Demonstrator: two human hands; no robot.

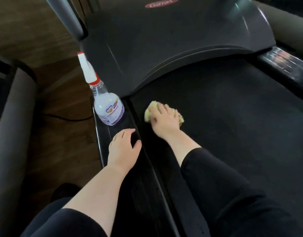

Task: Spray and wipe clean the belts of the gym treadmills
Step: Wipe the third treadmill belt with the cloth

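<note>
Label [111, 111] blurred; right hand [164, 119] grips cloth [149, 112].

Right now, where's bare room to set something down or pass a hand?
Free: belt right of the cloth, out to the right side rail. Crowded: left side rail, where the spray bottle stands and the left hand rests; the right hand holds the cloth beside it.

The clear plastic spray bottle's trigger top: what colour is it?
The trigger top is white with red bands; head view.
</note>
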